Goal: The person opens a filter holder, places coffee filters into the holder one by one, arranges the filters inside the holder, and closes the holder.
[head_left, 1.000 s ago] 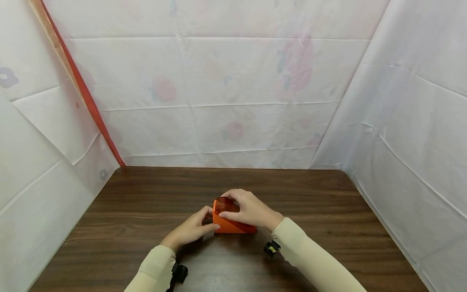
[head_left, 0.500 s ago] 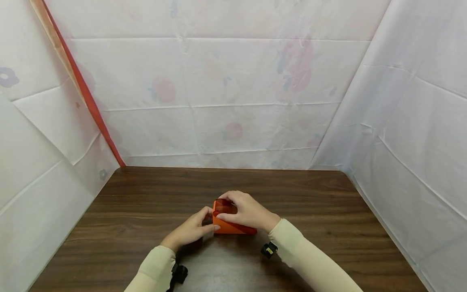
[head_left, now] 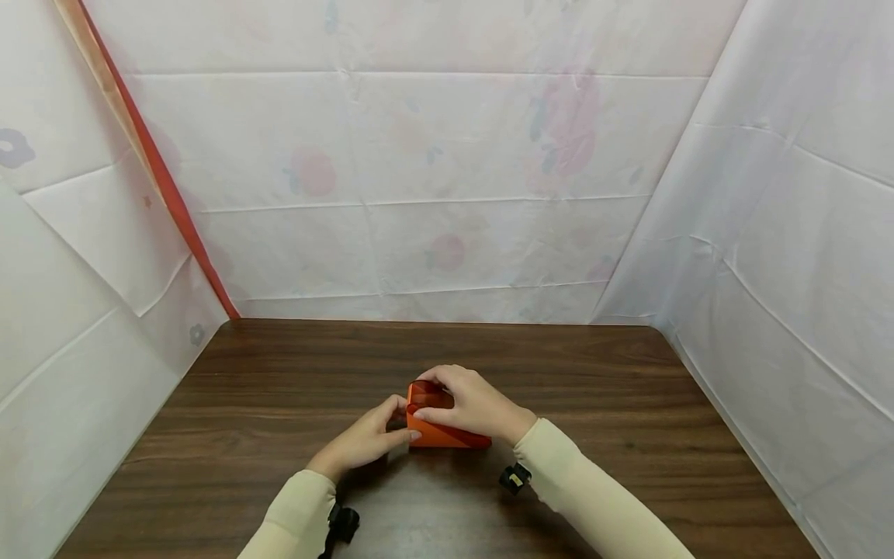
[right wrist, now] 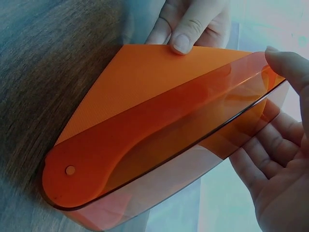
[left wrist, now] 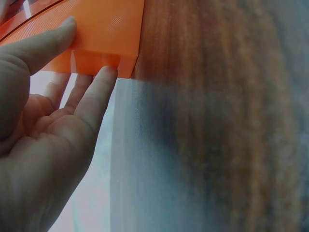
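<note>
An orange plastic box (head_left: 440,436) with a sloping side stands on the dark wood table. Its see-through red-orange lid (right wrist: 183,130) turns on a small round pin (right wrist: 70,170) at the low end. My left hand (head_left: 363,444) holds the box's tall left end, thumb on the near side and fingertips against the end wall (left wrist: 96,60). Over the top, my right hand (head_left: 478,404) grips the lid's raised end between thumb and fingers. Whether the lid is fully down cannot be told. Inside the box, little can be made out through the tinted plastic.
The wood table (head_left: 279,365) spreads out around the box. White patterned sheets (head_left: 447,155) hang behind it and along both sides. A red strip (head_left: 168,186) runs up the back left corner. Small black cameras (head_left: 514,478) are strapped to both wrists.
My right hand has shifted slightly left and toward me over the first half second, the lid end moving a little with it. Since then both hands have stayed still.
</note>
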{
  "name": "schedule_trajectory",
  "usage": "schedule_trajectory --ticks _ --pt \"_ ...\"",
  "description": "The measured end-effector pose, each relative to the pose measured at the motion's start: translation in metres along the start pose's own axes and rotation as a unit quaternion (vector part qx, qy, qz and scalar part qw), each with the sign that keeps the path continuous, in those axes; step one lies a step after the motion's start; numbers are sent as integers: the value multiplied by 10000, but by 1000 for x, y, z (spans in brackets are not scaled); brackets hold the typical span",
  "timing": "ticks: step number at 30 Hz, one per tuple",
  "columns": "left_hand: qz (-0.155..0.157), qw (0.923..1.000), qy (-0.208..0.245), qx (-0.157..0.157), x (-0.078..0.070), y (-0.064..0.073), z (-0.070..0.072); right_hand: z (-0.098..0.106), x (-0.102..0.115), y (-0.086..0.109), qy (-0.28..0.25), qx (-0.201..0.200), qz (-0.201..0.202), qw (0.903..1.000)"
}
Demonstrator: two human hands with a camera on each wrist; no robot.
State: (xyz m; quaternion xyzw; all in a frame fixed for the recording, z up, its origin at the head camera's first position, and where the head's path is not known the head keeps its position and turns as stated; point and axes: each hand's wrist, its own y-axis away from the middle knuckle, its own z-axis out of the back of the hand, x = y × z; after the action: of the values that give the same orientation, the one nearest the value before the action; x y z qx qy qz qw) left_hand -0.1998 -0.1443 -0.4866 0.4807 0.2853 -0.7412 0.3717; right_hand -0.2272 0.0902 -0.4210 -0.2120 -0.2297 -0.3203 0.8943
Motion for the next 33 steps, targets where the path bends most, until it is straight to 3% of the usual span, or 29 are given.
schedule_trajectory --ticks 19,33 --pt "-3 10000 5 -27 1 -1 0 4 -1 3 150 17 81 9999" --pt "69 10000 50 -5 0 0 0 14 2 18 150 -14 -168 9997"
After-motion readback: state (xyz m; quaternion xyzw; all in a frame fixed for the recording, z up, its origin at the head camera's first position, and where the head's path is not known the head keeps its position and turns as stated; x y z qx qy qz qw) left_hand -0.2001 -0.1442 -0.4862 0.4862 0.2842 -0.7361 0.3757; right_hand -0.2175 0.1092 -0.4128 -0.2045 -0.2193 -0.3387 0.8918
